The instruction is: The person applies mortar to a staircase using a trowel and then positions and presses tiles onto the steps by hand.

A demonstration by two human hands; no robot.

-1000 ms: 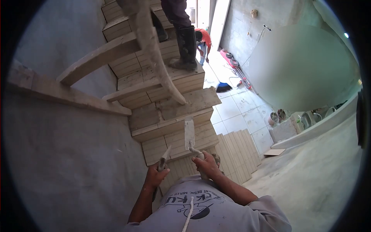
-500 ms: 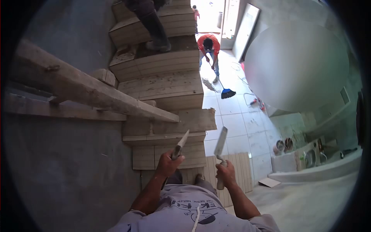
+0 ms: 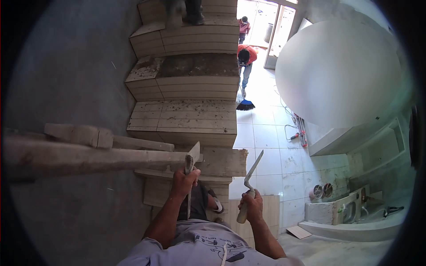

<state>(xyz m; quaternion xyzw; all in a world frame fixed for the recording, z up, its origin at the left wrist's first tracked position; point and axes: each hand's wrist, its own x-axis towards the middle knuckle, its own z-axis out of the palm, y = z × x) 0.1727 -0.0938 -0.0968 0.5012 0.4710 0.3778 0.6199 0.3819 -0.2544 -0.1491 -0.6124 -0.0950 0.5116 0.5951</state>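
Observation:
My left hand (image 3: 185, 181) is closed round the handle of a bladed tool (image 3: 194, 152) that points up, just in front of the wooden beam's end. A long thin piece hangs below that fist. My right hand (image 3: 252, 205) grips the handle of a trowel (image 3: 254, 170), its narrow blade angled up over the white floor tiles. Between and beyond my hands lies a stair tread (image 3: 222, 162) with a rough, broken right edge.
Wooden beam (image 3: 97, 157) crosses at left. Tiled stairs (image 3: 195, 86) rise ahead, with a person's boots (image 3: 193, 12) near the top. Another person (image 3: 246, 55) holds a blue broom (image 3: 245, 105); a third stands by the doorway. Red tools (image 3: 301, 133) and a sink (image 3: 350, 212) are right.
My view has shifted, and my legs show more. Both hands sit slightly further left, and the trowel blade has turned edge-on. The boots are higher up the stairs; the broom has moved left.

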